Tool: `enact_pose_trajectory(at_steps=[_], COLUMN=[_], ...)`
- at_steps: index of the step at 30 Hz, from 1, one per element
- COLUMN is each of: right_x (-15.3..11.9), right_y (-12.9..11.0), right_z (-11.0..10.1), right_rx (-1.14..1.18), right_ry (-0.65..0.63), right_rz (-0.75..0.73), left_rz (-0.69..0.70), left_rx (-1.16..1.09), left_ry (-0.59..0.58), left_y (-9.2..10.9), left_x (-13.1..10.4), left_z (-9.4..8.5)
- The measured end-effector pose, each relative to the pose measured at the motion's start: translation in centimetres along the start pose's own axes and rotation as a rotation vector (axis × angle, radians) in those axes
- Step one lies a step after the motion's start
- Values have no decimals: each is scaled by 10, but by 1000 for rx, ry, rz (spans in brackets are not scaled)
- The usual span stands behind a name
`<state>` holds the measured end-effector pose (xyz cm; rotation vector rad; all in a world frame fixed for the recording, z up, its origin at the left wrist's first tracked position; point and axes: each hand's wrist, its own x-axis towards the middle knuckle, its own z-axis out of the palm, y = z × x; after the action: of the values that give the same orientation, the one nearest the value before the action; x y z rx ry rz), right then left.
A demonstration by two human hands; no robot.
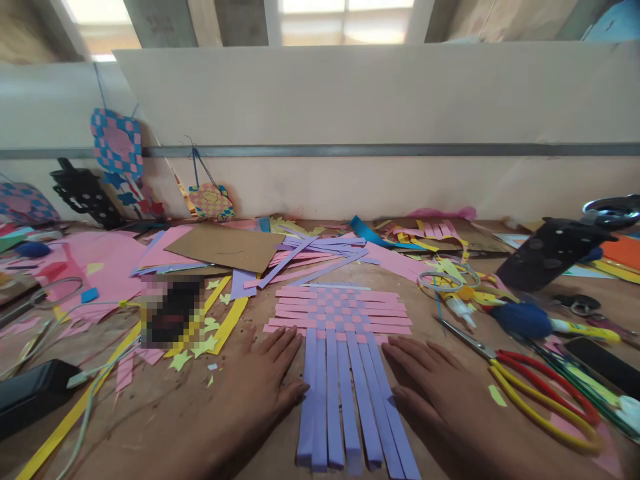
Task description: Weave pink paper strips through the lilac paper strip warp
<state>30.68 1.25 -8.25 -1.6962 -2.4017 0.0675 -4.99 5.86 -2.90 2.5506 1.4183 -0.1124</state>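
Note:
A woven piece of paper strips [339, 313] lies flat on the table in the middle, pink strips running sideways and purple strips [334, 400] reaching toward me. My left hand [273, 373] rests flat at its left side, fingers spread, fingertips close to the pink ends and thumb beside the outer purple strip. On the right side my right hand [425, 377] lies flat too, fingers apart, its fingertips just below the pink ends. Neither hand holds anything. The upper part shows a pink and purple checked pattern; the lower purple ends lie loose side by side.
Scissors with red and yellow handles [543, 393] lie right of my right hand, near blue yarn [523, 317] and a black tumbler [550, 253]. Brown cardboard [227, 248] and loose purple strips [320, 250] lie behind. Yellow strips [233, 323], paper stars and a cable are at left.

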Motion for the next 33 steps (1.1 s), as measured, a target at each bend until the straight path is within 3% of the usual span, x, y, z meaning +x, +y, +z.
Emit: enact_pose_trajectory(at_steps=[9,13,18,27,33], right_x=[1,2,6,25,24], right_y=[2,1,0,-19,-29], right_z=[0,-3,-9,-16,-24], right_rx=[-40,-39,-27,46,85], right_ry=[3,20,50,-100,-131], right_rz=[-5,-17,-133,-149,-113], left_rz=[-5,18,85,72,139], left_rx=[14,32,40,34,-20], left_ry=[-1,54,103,65,-25], left_y=[0,-3,-10,-14,-3], left_x=[3,-2,-5,-4,7], left_z=[0,6,10,12,-6])
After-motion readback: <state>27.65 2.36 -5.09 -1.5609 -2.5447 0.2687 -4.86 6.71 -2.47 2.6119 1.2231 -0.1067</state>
